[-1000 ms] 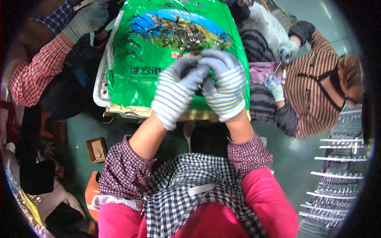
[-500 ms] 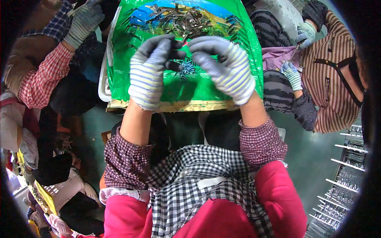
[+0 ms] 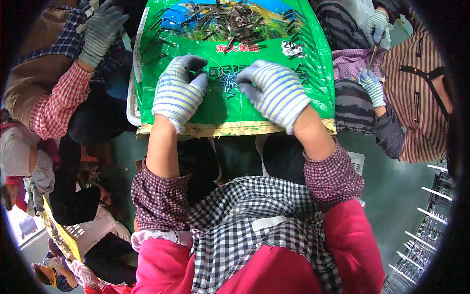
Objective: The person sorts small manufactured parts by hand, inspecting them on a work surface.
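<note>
head view: small blue pieces (image 3: 229, 81) lie heaped on a green sack (image 3: 220, 115), left hand (image 3: 180, 91) and right hand (image 3: 277, 91) loosely curled either side, presumably for quick reach; whether either grasps anything i cannot tell.

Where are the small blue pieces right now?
In the head view, upper middle: the blue pieces lie on the green sack between the left hand and right hand, below the dark pile.
</note>
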A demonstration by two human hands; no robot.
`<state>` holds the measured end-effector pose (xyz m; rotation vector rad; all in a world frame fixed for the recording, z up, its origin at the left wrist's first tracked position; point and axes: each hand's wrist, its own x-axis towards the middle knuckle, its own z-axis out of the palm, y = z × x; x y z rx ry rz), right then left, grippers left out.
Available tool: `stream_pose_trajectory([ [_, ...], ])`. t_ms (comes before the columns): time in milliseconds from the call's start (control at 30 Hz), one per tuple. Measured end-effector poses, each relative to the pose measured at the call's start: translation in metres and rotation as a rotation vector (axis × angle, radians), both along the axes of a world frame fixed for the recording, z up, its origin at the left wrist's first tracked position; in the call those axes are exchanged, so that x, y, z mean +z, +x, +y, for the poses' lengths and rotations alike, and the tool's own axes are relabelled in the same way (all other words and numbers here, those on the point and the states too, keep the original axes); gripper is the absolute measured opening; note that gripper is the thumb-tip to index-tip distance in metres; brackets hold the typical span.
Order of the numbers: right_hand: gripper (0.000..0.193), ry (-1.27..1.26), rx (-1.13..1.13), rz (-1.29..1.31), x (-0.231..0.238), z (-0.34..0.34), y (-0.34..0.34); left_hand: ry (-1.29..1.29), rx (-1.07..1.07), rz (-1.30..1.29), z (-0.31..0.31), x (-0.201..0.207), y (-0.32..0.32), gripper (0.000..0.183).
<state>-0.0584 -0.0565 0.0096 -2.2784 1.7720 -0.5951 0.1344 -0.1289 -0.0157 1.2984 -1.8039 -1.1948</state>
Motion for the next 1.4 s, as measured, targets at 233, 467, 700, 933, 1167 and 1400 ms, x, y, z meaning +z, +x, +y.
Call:
stream_pose_trajectory([
  [233, 0.020, 0.163, 0.017, 0.087, -0.003, -0.002, 0.032, -0.777, -0.321, -0.591, -0.011, -0.001, -0.015, 0.041],
  [467, 0.012, 0.241, -0.035, 0.140, -0.038, 0.004, 0.034, -0.668, -0.304, -0.810, -0.001, -0.003, -0.024, 0.022],
  [700, 0.016, 0.216, 0.024, 0.231, -0.025, 0.009, 0.034, -0.739, -0.004, -0.319, -0.001, 0.007, -0.016, 0.015],
  [933, 0.013, 0.185, 0.106, -0.099, -0.028, 0.010, 0.025, 0.173, 0.080, 0.603, 0.007, 0.013, -0.010, 0.031],
  [1167, 0.015, 0.102, 0.047, -0.955, -0.001, 0.000, 0.000, 0.398, 0.005, 0.650, 0.011, 0.018, -0.022, 0.039],
  [1400, 0.014, 0.182, 0.011, -1.302, -0.009, -0.015, 0.008, 0.539, -0.008, 0.690, 0.015, 0.018, -0.027, 0.033],
])
